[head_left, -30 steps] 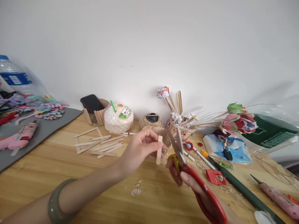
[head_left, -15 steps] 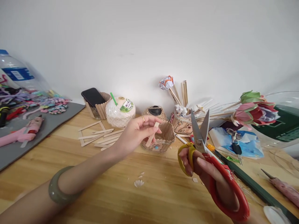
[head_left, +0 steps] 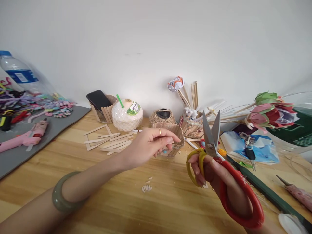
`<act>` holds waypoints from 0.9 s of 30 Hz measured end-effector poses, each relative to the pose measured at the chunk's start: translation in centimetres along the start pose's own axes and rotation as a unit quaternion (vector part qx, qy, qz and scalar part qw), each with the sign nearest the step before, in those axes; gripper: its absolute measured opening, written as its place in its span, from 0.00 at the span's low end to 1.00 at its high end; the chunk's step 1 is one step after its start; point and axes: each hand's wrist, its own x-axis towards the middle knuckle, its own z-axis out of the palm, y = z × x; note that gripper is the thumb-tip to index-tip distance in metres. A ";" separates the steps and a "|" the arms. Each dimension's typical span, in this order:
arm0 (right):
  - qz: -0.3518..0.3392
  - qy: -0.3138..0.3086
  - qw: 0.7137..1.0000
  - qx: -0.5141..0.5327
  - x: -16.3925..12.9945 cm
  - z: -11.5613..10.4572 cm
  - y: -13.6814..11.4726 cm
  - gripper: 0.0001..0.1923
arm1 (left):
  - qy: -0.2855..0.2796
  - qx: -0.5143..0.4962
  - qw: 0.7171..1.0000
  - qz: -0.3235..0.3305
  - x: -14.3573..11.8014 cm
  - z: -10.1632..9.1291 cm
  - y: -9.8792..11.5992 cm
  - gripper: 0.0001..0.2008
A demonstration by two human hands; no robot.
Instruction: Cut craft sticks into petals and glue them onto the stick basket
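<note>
My left hand (head_left: 153,143) is closed in a pinch in front of a small basket of craft sticks (head_left: 179,130). A wooden craft stick is in its fingers, mostly hidden; only a pale end shows by the thumb tip. My right hand (head_left: 212,172) grips scissors (head_left: 211,138) with yellow and red handles, fingers through the loops. The blades point up and stand apart, with nothing between them. Small petal-shaped wood clippings (head_left: 146,188) lie on the table below and between my hands. Loose craft sticks (head_left: 117,143) lie beyond my left forearm.
Along the wall stand a phone (head_left: 97,99) in a stick holder, a wrapped coconut (head_left: 127,117) with a green straw, and a twine roll (head_left: 162,115). A pink glue gun (head_left: 26,139) lies left on a grey mat (head_left: 60,126). Paper flowers (head_left: 271,113) and keys (head_left: 250,152) are at right.
My left hand has moved slightly right and down, and the craft stick, plainly visible before, is now mostly hidden. The scissors stay open in my right hand; the view has shifted a little.
</note>
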 end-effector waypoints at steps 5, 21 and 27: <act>-0.015 0.015 1.000 -0.023 0.1 0.1 -0.1 0.18 | 0.015 0.032 0.999 -0.006 -0.2 0.0 0.3 0.15; -0.026 0.044 0.997 -0.063 -0.1 0.1 -0.2 0.21 | 0.115 -0.023 0.992 0.054 0.6 -0.9 0.2 0.07; -0.020 0.025 0.995 -0.092 -0.5 0.2 -0.7 0.23 | 0.128 -0.048 0.988 0.070 0.1 -0.4 0.3 0.06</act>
